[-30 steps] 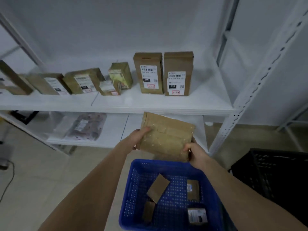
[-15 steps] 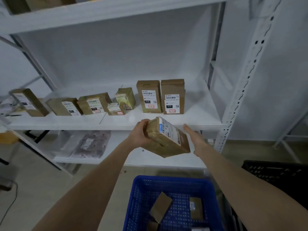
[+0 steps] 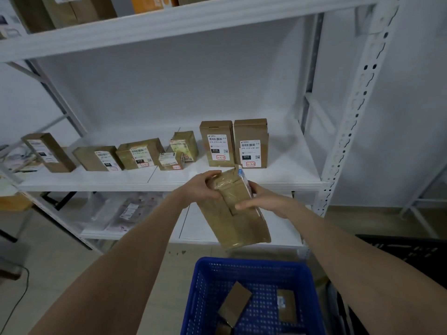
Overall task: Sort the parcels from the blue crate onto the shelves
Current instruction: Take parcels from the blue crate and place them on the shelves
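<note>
Just past your fingers (image 3: 245,204), left upright box (image 3: 216,131) label: "010-010-L30-551", black tag "010"; right upright box (image 3: 250,131) same. Other labels unreadable.

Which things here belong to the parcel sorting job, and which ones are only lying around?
Job in hand: held parcel, gripped by left hand and right hand; blue crate; parcels in the crate; middle shelf with labelled boxes.
Lying about: black crate; floor cable.

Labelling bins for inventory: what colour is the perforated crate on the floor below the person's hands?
Blue. The crate shows best in the head view, the only one here.
</note>
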`<state>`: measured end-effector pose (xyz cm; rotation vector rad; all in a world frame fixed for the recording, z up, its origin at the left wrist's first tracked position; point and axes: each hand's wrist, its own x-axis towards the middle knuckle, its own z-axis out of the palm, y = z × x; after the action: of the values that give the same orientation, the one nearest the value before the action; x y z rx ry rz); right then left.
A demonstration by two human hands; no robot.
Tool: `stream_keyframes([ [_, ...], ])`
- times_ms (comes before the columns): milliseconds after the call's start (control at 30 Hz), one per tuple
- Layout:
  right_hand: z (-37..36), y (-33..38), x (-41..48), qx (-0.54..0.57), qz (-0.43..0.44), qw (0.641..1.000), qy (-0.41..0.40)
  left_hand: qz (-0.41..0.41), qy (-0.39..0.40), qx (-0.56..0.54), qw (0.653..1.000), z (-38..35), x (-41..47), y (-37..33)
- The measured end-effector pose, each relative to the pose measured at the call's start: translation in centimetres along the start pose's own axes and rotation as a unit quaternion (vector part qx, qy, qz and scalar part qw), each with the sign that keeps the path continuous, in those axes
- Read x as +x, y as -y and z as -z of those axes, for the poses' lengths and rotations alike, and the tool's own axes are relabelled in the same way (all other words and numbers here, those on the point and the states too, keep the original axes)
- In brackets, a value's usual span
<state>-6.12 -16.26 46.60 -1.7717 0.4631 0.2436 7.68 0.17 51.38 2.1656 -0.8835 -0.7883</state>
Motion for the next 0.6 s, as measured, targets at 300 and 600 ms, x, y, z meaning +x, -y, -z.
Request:
stream_keyframes([
  [300, -1.6, 1.9, -0.3, 0.264, -0.07, 0.933, -0.235, 0.083, -0.028, -0.125, 0.988, -2.5, -1.5, -0.7],
  [600, 0.4, 3.1, -1.3, 0.304, -0.041, 0.933, -0.187, 0.153, 0.016, -0.185, 0.971, -3.2, -1.4, -1.8],
])
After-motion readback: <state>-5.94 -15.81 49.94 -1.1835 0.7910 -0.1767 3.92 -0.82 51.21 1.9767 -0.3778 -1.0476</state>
